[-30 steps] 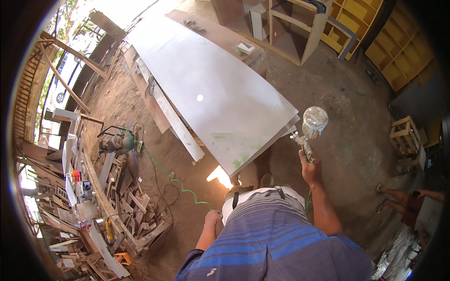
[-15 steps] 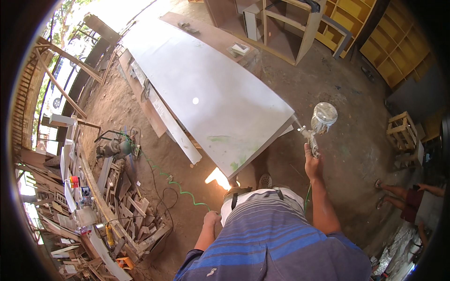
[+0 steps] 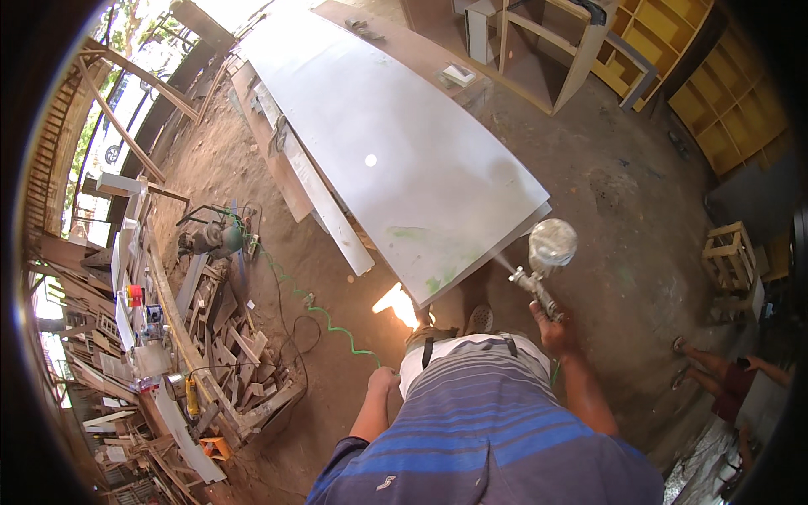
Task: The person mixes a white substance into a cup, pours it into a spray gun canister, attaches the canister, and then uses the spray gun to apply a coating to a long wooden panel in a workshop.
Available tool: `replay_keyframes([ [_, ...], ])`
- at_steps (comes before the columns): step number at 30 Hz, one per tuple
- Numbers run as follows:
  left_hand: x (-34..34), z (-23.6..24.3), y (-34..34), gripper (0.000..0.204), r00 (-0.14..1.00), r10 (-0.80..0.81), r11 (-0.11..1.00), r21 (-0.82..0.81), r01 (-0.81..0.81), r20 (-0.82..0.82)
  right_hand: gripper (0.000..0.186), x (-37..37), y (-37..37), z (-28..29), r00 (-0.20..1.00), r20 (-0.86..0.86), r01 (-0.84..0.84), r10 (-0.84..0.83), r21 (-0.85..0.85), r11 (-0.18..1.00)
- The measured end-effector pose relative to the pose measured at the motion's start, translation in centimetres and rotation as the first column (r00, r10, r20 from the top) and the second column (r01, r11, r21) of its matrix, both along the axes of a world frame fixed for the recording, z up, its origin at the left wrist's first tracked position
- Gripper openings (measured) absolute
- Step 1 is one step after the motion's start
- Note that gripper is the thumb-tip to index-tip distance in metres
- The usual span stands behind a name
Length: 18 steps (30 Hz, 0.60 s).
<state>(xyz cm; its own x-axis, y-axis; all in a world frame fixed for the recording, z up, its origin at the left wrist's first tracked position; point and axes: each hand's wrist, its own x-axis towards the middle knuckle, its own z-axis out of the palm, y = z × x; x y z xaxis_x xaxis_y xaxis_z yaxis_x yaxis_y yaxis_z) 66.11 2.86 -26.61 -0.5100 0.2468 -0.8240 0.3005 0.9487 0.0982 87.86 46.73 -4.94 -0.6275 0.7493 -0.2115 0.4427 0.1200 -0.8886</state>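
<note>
My right hand [image 3: 555,333] is wrapped round the handle of a metal spray gun [image 3: 532,288], with a round paint-smeared cup [image 3: 553,242] on it. A faint mist leaves the nozzle toward the near right edge of a large white panel [image 3: 396,168]. The panel lies flat in front of me, with green smudges at its near corner. By my left hip my left hand [image 3: 383,380] is closed around a coiled green air hose [image 3: 330,324], which runs off toward a compressor [image 3: 220,238].
Scrap wood [image 3: 244,362] is piled at the left beside a long beam. Unfinished cabinets [image 3: 547,63] and yellow shelving [image 3: 732,93] stand at the far right. A wooden stool [image 3: 729,255] and another person's legs [image 3: 707,383] are at the right. The floor is bare earth.
My right hand has brought the spray gun nearer to me and left, along the panel's near right edge. The view has shifted slightly. My left hand still grips the hose.
</note>
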Motion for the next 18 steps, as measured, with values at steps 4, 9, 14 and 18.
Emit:
replay_keyframes([
  [4,0.6,-0.3,-0.2,0.041,0.999,0.017,1.0,0.016,-0.016,-0.047,0.043,0.5,-0.7,0.8,0.983,0.003,-0.179,0.182,-0.155,0.971],
  [9,0.5,0.1,0.3,0.042,1.0,-0.006,1.0,-0.029,0.006,0.001,0.044,0.7,-1.0,-1.9,0.983,-0.1,-0.165,0.152,-0.14,0.976],
  [14,1.5,-0.3,-0.9,0.038,0.999,0.014,1.0,0.012,-0.014,-0.04,0.046,-0.8,-0.7,-1.9,0.999,-0.047,0.0,-0.004,-0.084,0.996],
  [18,2.1,-0.1,-1.2,0.037,0.999,0.031,0.999,-0.008,-0.032,-0.026,0.044,-1.5,-0.6,-2.7,0.991,-0.12,0.055,-0.063,-0.067,0.996],
])
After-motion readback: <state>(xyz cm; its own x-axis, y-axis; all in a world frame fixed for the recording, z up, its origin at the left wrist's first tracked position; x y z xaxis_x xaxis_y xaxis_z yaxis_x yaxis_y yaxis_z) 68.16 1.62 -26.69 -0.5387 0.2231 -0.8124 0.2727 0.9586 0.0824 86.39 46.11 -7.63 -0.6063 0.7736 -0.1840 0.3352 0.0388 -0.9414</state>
